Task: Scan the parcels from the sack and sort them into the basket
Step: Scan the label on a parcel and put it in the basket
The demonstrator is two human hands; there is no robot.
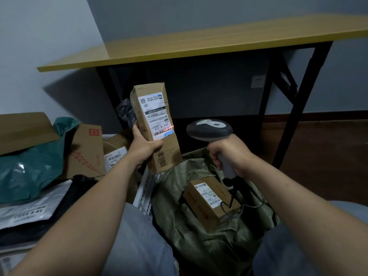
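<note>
Left hand [146, 148] grips box [154, 116] low, long axis 11-to-5 — scanner [209, 128], clenched in right hand [228, 154], sits at its 3 o'clock; basket [145, 189] at 7 — left hand nearer.

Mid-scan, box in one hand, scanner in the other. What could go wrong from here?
1. The red scan line sits at the label's right edge on the long box, which carries several barcodes; it may misread or catch the wrong one.
2. The scanner cable loops over the small box in the sack; it could snag on the next pick.
</note>
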